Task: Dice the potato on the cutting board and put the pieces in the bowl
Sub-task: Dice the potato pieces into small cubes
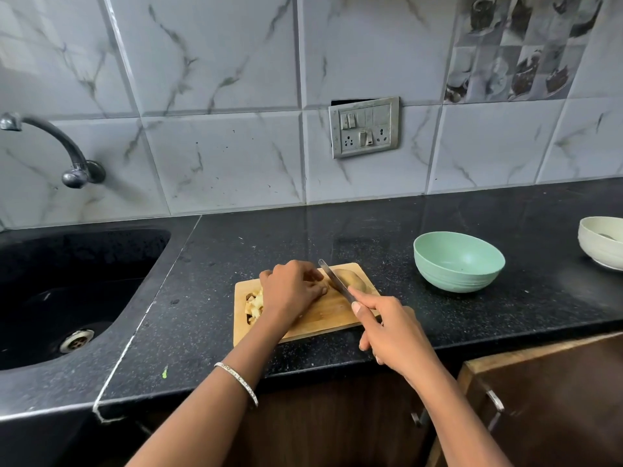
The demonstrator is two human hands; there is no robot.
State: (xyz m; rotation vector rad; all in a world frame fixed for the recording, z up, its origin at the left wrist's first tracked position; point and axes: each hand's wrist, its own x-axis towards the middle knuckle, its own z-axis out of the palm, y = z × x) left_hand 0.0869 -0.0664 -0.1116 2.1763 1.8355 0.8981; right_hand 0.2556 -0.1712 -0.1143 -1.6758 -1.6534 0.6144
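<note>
A wall of white marbled tiles (229, 156) backs a black speckled table (209, 332). At the far left, a curved metal tap (50, 143) projects from the wall above a black sink (67, 291) with a metal drain (77, 340). A switch plate (364, 127) is mounted on the wall right of centre.

A wooden cutting board (323, 318) lies on the table near the front edge. At its left end sits a small heap of cut potato pieces (254, 306). The left hand (291, 288), with a bangle (237, 380) on the forearm, rests on the board with fingers curled down; whatever lies beneath them is hidden. Just right of it, a knife (337, 281) points away toward the wall, its blade lying between the left hand and an uncut potato piece (350, 279) at the far right of the board. The right hand (392, 332) is clenched around the knife handle, index finger extended along the blade's back.

To the right, apart from the board, stands a green bowl (458, 261). A white bowl (601, 242) is at the far right edge. A wooden cabinet door (546, 399) is below.
</note>
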